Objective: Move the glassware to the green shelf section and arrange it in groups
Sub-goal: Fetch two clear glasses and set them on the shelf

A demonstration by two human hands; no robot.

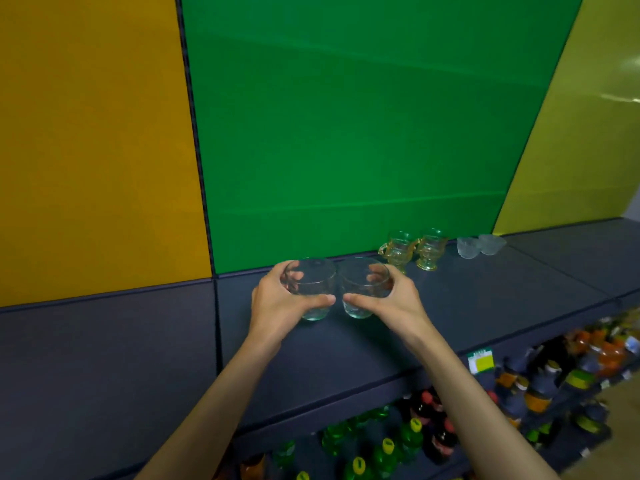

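Two clear glass tumblers stand side by side on the dark shelf top [467, 306] in front of the green back panel [346, 133]. My left hand [277, 303] wraps around the left tumbler [313, 289], and my right hand [391, 301] wraps around the right tumbler [363, 289]. The tumblers nearly touch each other. Further right stand two yellow-tinted glass mugs [412, 249] with handles. Beyond them sit two small frosted glass bowls [479, 245].
An orange panel [93, 133] lies to the left and a yellow-green panel [581, 133] to the right. Lower shelves hold several drink bottles [426, 434] and jars [540, 386], with a price tag [479, 360] on the shelf edge.
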